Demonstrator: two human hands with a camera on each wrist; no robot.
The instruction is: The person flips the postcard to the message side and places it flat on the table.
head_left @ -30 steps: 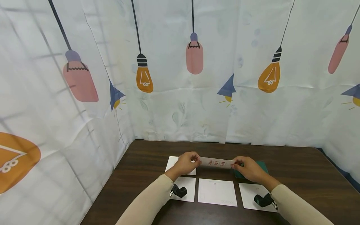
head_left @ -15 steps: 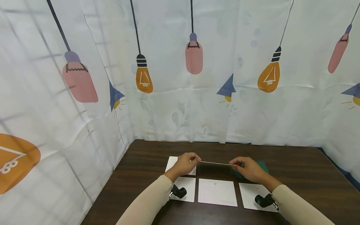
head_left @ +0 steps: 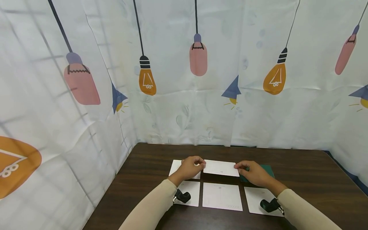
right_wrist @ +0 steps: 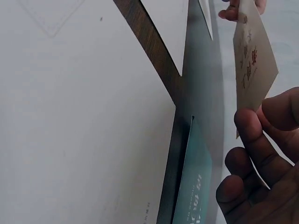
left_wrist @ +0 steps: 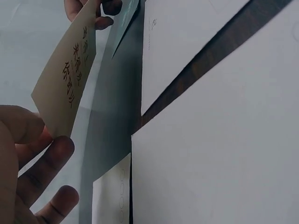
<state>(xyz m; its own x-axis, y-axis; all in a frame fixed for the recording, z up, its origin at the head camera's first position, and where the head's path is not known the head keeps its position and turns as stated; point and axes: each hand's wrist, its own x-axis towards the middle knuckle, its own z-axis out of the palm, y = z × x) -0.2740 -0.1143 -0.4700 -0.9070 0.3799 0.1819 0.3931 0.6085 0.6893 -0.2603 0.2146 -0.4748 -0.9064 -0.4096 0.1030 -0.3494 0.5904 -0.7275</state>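
A card (head_left: 220, 168) is held above the table between both hands, its white side with a tiny printed mark facing the head camera. My left hand (head_left: 189, 167) pinches its left end between thumb and fingers. At the other end, the thumb and fingers of my right hand (head_left: 254, 173) pinch the card. Both wrist views show the card's other face, with reddish handwritten-style characters, as in the left wrist view of the card (left_wrist: 70, 77). Below it lies a white card (head_left: 222, 196) with faint print, flat on the table.
More white cards lie by the left forearm (head_left: 194, 188), behind the left hand (head_left: 174, 166) and under the right wrist (head_left: 254, 198). A green card (head_left: 268, 170) with white lettering sits behind the right hand. The dark wooden table (head_left: 302, 179) meets a patterned curtain (head_left: 172, 121).
The held card has turned over in place: its red-lettered face showed first, then its thin edge, now its white side. Both hands stay almost where they were.
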